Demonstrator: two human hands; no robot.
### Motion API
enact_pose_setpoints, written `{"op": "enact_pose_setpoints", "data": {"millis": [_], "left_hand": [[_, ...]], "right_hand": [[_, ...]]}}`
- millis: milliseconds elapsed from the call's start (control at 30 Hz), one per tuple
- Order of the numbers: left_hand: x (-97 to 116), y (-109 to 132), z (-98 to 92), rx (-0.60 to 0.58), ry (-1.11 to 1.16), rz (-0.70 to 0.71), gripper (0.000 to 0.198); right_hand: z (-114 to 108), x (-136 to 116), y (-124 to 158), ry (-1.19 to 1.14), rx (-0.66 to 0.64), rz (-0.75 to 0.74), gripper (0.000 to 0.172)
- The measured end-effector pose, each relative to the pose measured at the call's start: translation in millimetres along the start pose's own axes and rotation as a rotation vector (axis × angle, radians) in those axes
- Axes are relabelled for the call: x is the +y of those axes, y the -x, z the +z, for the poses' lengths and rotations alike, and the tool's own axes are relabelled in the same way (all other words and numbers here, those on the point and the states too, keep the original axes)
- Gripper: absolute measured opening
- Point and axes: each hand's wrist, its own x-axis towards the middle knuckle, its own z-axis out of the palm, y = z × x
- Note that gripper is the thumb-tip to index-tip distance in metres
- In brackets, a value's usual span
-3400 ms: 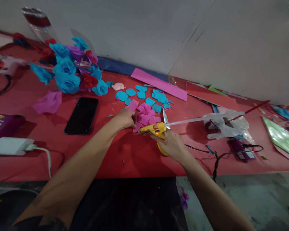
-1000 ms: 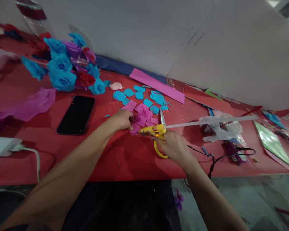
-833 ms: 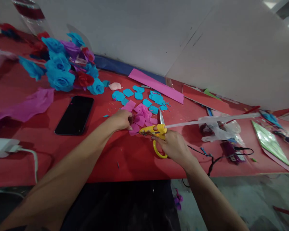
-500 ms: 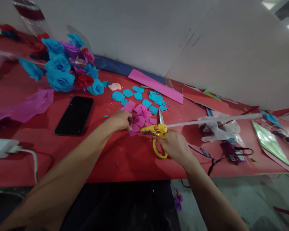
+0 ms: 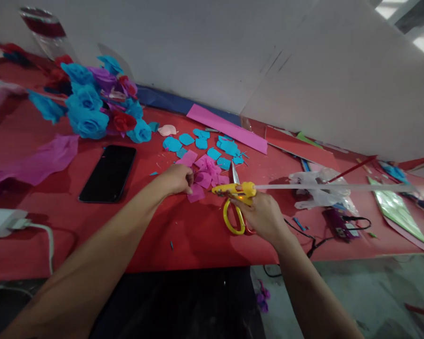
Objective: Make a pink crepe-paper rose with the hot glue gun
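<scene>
My right hand grips a yellow glue gun, nozzle pointing left, with a long clear glue stick trailing to the right. My left hand is closed, fingers pinching a pink paper petal at the edge of a pile of pink petals on the red table. Yellow-handled scissors lie under the gun. Blue cut petals are scattered just beyond the pink ones.
A black phone lies left of my left hand. A bunch of blue, red and purple paper flowers sits at the back left. A pink paper strip lies by the wall. A plastic bag and cables lie right.
My right hand drew the glue gun to the right, away from the pink petal, uncovering the scissors' handles. My left hand stays on the petal.
</scene>
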Motion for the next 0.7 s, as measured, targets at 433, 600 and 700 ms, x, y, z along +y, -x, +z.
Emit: {"op": "enact_pose_setpoints", "data": {"millis": [433, 600, 700], "left_hand": [[-11, 4, -3.7, 0.083, 0.445, 0.11, 0.009], [-14, -1, -4.6, 0.176, 0.289, 0.066, 0.01], [-15, -4, -3.4, 0.179, 0.248, 0.08, 0.009]], "right_hand": [[45, 86, 18, -0.319, 0.39, 0.345, 0.042], [58, 90, 29, -0.194, 0.474, 0.351, 0.04], [52, 77, 30, -0.133, 0.58, 0.388, 0.04]]}}
